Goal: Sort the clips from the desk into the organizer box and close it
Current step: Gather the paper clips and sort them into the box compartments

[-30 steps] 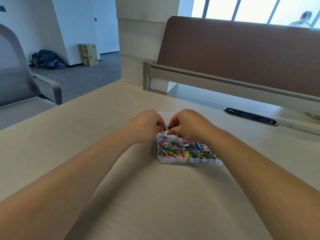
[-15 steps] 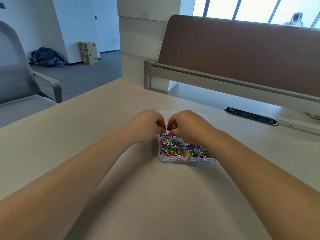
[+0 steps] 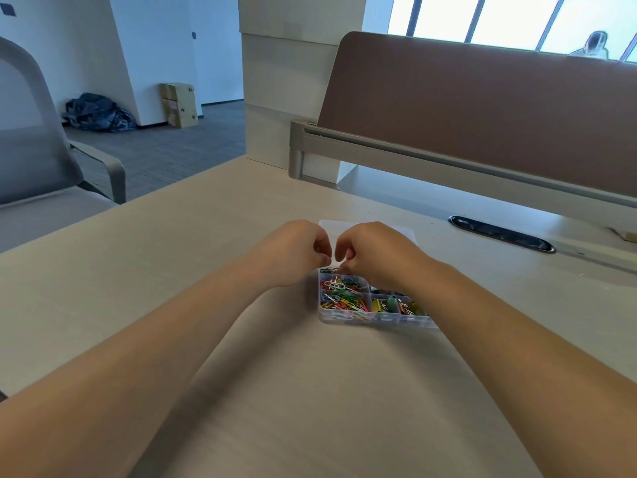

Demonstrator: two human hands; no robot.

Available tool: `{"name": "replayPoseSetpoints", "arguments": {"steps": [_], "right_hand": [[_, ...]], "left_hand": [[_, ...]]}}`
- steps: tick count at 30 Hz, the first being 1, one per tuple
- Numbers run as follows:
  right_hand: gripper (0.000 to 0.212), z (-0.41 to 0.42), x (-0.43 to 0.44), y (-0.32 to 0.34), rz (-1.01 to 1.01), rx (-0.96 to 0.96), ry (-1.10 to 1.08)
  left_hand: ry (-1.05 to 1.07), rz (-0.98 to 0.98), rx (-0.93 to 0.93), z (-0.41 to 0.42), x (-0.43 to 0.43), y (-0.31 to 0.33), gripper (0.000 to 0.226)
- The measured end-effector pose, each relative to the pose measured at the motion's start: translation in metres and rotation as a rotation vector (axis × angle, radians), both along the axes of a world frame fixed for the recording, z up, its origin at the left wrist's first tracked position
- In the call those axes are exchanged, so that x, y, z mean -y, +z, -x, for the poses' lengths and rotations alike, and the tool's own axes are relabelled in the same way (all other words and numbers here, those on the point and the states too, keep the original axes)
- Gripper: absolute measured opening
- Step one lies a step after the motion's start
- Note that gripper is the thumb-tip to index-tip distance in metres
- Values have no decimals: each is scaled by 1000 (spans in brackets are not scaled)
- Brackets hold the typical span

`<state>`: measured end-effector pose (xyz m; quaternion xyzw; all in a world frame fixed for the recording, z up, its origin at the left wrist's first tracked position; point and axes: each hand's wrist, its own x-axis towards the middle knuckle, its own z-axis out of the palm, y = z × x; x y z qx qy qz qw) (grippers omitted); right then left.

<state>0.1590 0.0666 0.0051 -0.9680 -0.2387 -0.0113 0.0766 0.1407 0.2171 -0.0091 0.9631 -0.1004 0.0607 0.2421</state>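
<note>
head view: both forearms reach forward over a pale desk [image 3: 213,257] and meet above the far left corner of a clear organizer box [image 3: 379,320]. left hand [image 3: 296,251] has fingers curled in, thumb and forefinger tips close together; cannot tell whether anything is pinched there. right hand [image 3: 375,257] is also curled, fingertips [image 3: 342,268] down at the far left compartment; cannot tell if they hold a clip. the two hands are just beside each other, with a narrow gap between them. the box sits flat on the desk, its lid [image 3: 406,232] open and lying behind it. coloured paper clips [image 3: 344,301] fill the left compartments; yellow and green pieces [image 3: 393,305] are in the right ones, too small to name. grey chair [image 3: 34,150] at left, brown divider panel [image 3: 482,115] behind the desk, dark cable slot [image 3: 499,232] to the right.
</note>
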Motion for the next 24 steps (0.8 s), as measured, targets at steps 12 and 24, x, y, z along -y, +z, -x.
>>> {"name": "replayPoseSetpoints", "arguments": {"steps": [12, 24], "right_hand": [[20, -1, 5, 2, -49, 18, -29], [14, 27, 40, 13, -172, 68, -75]], "left_hand": [[-1, 0, 17, 3, 8, 3, 17], [-17, -23, 37, 35, 36, 16, 19]]}}
